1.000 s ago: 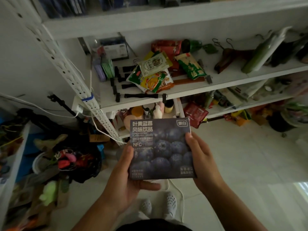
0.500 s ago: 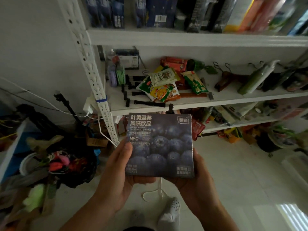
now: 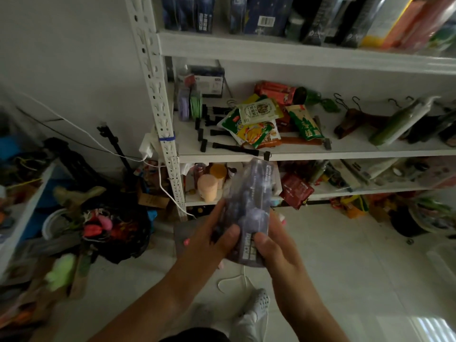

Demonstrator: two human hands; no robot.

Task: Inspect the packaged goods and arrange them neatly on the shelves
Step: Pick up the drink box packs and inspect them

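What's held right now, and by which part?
The purple box, blurred; left hand and right hand both grip its lower end.

Glossy card box (image 3: 251, 193), matt white metal rack (image 3: 158, 95), shiny plastic snack pkts (image 3: 256, 119).

box (image 3: 251, 193) in left hand (image 3: 207, 243), right hand (image 3: 274, 250)

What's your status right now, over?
Left hand and right hand both gripping blueberry drink box. Box blurred, held in front of the shelves. Snack packets heaped on middle shelf. Over.
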